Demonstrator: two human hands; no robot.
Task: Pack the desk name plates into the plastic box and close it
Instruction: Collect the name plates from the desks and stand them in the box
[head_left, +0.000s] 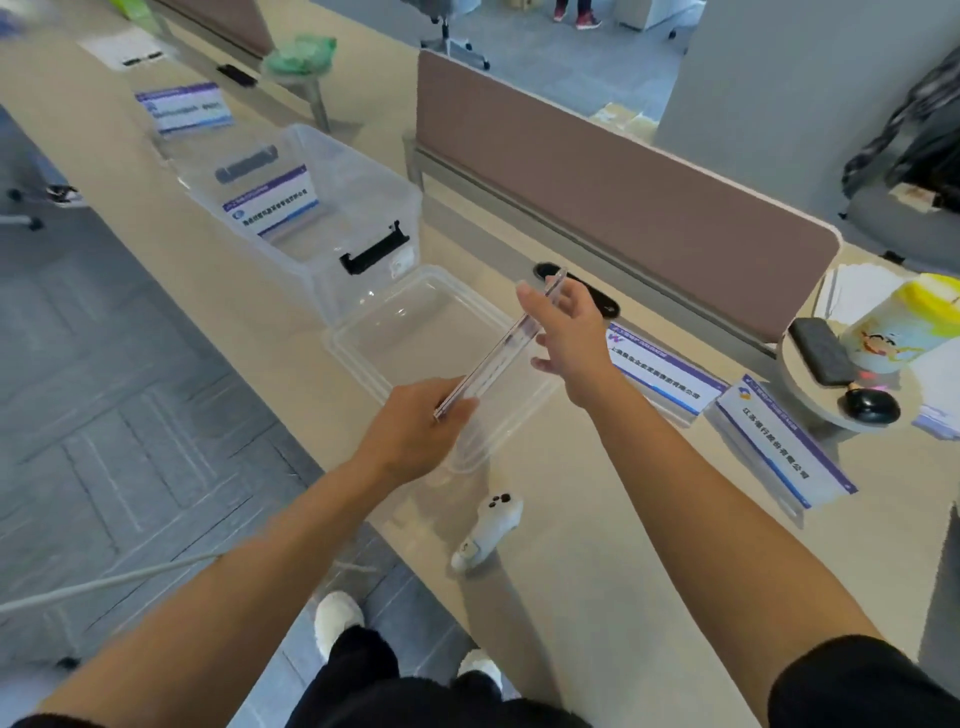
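Box (374, 176) mouth clear above — partition (623, 208) close behind

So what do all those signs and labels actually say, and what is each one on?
"江苏银行股份有限公司": rightmost name plate on the desk.
Second name plate, beside it: Chinese line, too blurred.
Boxed name plate, in the plastic box: too blurred.
Far name plate: too blurred.
Held name plate: edge-on, face hidden.

One head-worn camera (wide-angle, so straight edges bow) looks forward and down from close above the desk (571, 597), which runs from 5 o'clock to 11 o'clock; floor (104, 389) lies at 9 o'clock.
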